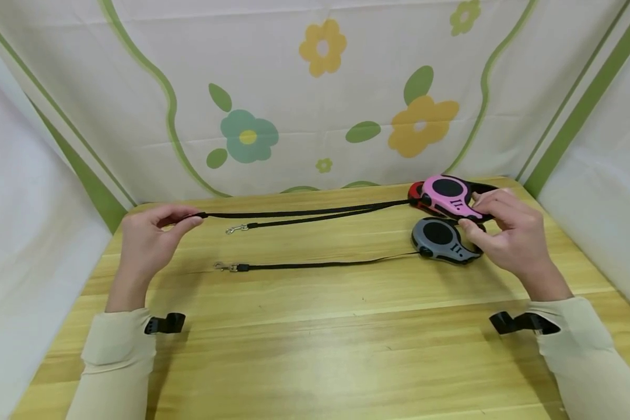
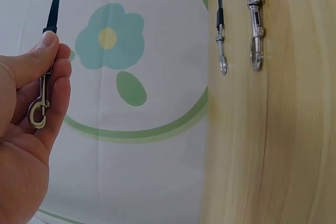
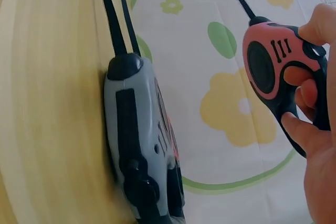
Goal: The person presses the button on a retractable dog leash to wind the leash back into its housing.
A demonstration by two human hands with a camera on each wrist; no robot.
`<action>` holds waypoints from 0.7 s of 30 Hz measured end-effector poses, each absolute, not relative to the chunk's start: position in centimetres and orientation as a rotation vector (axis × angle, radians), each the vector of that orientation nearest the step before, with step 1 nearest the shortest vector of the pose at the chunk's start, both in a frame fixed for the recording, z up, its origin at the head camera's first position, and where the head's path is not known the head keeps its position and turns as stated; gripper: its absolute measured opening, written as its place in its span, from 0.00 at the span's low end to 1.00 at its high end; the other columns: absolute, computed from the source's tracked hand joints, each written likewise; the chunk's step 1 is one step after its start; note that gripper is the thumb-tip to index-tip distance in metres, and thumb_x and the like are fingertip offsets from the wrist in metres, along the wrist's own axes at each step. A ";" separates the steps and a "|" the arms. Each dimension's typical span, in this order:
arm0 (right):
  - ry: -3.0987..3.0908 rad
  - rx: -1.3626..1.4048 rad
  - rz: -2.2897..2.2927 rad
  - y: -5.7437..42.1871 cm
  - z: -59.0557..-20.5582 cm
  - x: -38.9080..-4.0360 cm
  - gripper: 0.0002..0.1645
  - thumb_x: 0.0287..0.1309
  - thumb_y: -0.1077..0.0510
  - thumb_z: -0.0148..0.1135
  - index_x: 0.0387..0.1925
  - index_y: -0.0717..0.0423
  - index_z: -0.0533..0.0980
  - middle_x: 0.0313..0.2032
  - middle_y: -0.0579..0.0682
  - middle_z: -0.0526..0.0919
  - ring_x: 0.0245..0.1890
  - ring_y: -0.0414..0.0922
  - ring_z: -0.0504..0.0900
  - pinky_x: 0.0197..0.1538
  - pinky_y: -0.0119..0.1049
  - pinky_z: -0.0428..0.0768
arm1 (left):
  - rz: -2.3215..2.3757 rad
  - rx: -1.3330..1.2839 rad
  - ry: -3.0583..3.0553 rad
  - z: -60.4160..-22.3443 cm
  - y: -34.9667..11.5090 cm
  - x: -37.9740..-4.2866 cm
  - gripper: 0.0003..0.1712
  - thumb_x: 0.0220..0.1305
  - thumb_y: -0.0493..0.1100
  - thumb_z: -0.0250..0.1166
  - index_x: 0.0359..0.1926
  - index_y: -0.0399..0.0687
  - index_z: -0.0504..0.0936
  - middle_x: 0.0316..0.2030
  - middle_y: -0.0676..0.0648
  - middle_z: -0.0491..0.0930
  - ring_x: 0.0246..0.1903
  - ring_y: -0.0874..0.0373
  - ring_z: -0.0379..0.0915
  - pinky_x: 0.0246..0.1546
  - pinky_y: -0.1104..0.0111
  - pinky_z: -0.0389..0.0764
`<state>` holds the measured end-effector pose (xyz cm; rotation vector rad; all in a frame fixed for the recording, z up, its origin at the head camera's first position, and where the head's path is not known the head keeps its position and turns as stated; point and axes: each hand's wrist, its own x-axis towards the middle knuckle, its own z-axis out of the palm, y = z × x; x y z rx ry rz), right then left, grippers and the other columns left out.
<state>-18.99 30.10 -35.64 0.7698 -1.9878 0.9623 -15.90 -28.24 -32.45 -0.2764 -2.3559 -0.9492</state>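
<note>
A: ok, what's closest to the camera?

B: two beige sleeves with black bands at the cuffs, over a wood-grain table. a bit further in, a gray leash sits on the wood, its black cord run out leftward to a metal clip.

A: and the hands??

B: right hand has its fingers wrapped round the handle of a pink leash, held up off the table. left hand is pinching the end of that one's cord between thumb and fingers, silver clasp lying against the fingers. cord's pretty much straight between the two hands.

A: anything behind that?

B: yeah, a red leash, mostly hidden by the pink one in the head view. another clip lies on the table, farther back than the gray one's. last is a white cloth with yellow and teal flowers.
</note>
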 end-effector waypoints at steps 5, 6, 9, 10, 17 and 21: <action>-1.943 0.824 1.001 29.0 -35.2 -18.6 0.34 0.62 0.42 0.72 0.23 0.72 0.80 0.29 0.67 0.80 0.45 0.28 0.76 0.47 0.19 0.72 | -0.941 -0.312 -2.401 -32.5 -27.6 -16.0 0.05 0.62 0.37 0.79 0.39 0.46 0.95 0.32 0.58 0.92 0.33 0.89 0.76 0.39 0.88 0.75; -1.937 0.835 1.014 28.7 -35.1 -18.6 0.34 0.63 0.42 0.72 0.23 0.72 0.80 0.29 0.67 0.80 0.45 0.29 0.76 0.49 0.19 0.73 | -0.936 -0.328 -2.407 -32.6 -27.4 -16.1 0.05 0.62 0.37 0.79 0.39 0.46 0.95 0.33 0.51 0.93 0.34 0.89 0.76 0.39 0.89 0.74; -1.932 0.855 1.042 28.2 -35.1 -18.5 0.35 0.63 0.41 0.73 0.23 0.72 0.80 0.30 0.68 0.80 0.49 0.31 0.79 0.58 0.20 0.76 | -0.919 -0.363 -2.405 -32.5 -27.1 -16.2 0.04 0.62 0.35 0.78 0.39 0.43 0.94 0.33 0.40 0.92 0.34 0.90 0.75 0.40 0.89 0.74; -1.935 0.856 1.046 28.2 -35.1 -18.5 0.34 0.63 0.42 0.73 0.23 0.72 0.80 0.30 0.68 0.80 0.49 0.31 0.79 0.59 0.21 0.76 | -0.925 -0.365 -2.397 -32.4 -27.0 -16.1 0.04 0.62 0.34 0.78 0.38 0.43 0.94 0.33 0.39 0.92 0.33 0.90 0.75 0.40 0.89 0.74; -1.978 0.865 0.977 29.1 -35.3 -18.7 0.38 0.64 0.37 0.71 0.28 0.73 0.83 0.35 0.70 0.82 0.54 0.30 0.78 0.62 0.20 0.73 | -0.946 -0.355 -2.338 -32.4 -27.0 -16.2 0.05 0.60 0.32 0.79 0.38 0.41 0.94 0.33 0.36 0.91 0.33 0.89 0.76 0.41 0.89 0.75; -1.981 0.852 0.876 29.4 -35.5 -18.7 0.43 0.66 0.31 0.68 0.29 0.73 0.84 0.36 0.70 0.83 0.51 0.39 0.78 0.66 0.22 0.69 | -0.947 -0.364 -2.299 -32.5 -27.1 -16.4 0.06 0.59 0.31 0.79 0.38 0.40 0.94 0.33 0.36 0.91 0.34 0.89 0.76 0.42 0.89 0.76</action>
